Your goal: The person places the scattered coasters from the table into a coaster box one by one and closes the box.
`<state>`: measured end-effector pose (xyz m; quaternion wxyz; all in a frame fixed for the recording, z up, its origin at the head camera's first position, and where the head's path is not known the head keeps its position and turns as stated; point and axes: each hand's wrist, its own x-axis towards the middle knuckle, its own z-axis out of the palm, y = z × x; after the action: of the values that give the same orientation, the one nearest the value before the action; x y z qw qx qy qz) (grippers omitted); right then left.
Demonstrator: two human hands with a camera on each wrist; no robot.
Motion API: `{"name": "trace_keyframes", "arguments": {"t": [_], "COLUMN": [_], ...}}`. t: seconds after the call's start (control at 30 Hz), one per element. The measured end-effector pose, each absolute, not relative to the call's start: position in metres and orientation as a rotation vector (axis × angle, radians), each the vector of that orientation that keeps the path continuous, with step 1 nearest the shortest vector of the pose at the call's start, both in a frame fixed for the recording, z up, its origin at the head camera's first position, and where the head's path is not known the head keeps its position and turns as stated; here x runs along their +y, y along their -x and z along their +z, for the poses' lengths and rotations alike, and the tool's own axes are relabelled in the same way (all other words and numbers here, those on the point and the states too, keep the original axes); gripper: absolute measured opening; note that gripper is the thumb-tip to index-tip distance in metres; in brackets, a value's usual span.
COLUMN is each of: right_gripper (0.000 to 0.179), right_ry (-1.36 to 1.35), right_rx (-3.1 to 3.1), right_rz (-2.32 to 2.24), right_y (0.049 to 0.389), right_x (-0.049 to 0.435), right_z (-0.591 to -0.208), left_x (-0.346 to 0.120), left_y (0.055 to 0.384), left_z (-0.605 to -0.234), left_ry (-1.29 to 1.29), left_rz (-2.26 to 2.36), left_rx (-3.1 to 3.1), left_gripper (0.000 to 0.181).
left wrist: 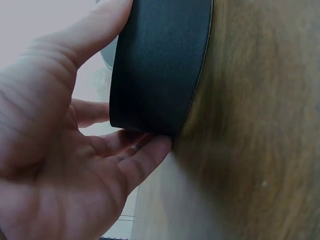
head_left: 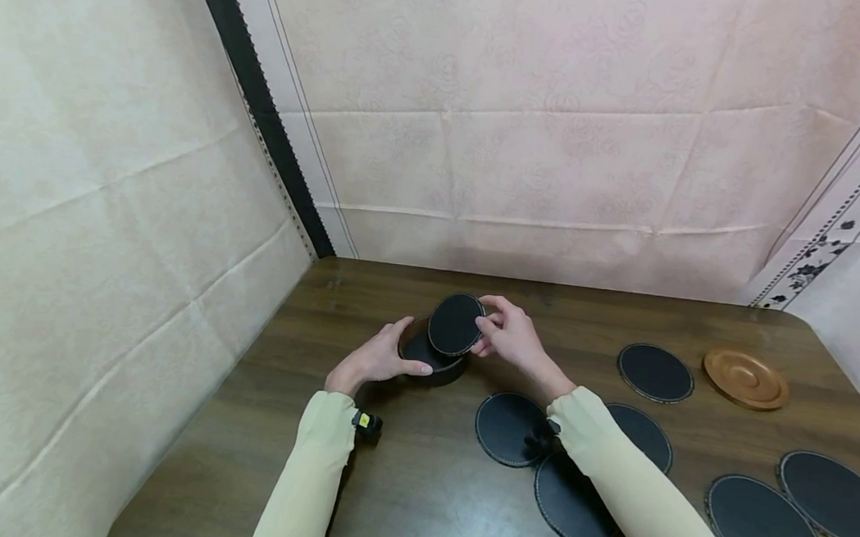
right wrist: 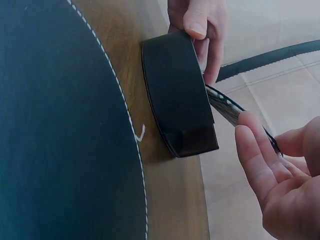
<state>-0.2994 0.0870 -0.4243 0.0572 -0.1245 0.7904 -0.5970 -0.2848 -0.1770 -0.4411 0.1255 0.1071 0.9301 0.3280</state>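
Observation:
In the head view my left hand (head_left: 380, 356) grips the left side of a round black coaster holder (head_left: 434, 372) standing on the table. The left wrist view shows the holder's smooth curved wall (left wrist: 160, 65) between thumb and fingers. My right hand (head_left: 512, 337) pinches the right edge of a small round black coaster (head_left: 454, 324) with a stitched rim. That coaster is tilted over the holder's opening. In the right wrist view its lower edge (right wrist: 225, 102) meets the holder's top, and a notch (right wrist: 197, 140) shows in the holder's wall.
Several black stitched round mats lie to the right, among them one near the back (head_left: 655, 373), one beside my right wrist (head_left: 512, 430) and a larger one in front (head_left: 765, 529). A brown wooden round plate (head_left: 746, 379) sits at the back right. Pale cloth (head_left: 554, 169) hangs behind the wooden table (head_left: 241, 454).

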Motion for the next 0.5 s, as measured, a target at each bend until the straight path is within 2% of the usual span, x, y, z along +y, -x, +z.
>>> {"name": "trace_keyframes", "arguments": {"t": [0.5], "right_gripper": [0.042], "right_ry": [0.328], "right_rx": [2.381], "right_rz": [-1.754], "right_y": [0.298], "right_x": [0.065], "right_z": [-0.433], "left_x": [-0.177], "left_y": [0.283], "left_z": [-0.44], "left_ry": [-0.302], "left_rz": [0.964], "left_rx": [2.699], "left_gripper": [0.112]}}
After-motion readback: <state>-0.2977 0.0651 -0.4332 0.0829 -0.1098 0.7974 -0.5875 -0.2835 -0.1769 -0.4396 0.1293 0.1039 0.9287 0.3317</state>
